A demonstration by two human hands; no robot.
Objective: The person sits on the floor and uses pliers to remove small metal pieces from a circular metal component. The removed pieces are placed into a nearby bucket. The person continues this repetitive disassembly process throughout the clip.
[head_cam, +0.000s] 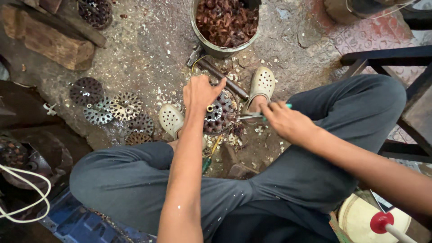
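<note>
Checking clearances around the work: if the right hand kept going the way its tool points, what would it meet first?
The right hand points its tool leftward at the perforated disc steadied by the left hand. It would likely meet that disc first; depth is unclear.

No packages, labels, signs or screens show anywhere in this view

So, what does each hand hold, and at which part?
Left hand grips the perforated metal disc at its upper rim; right hand holds a thin tool by its handle end.
</note>
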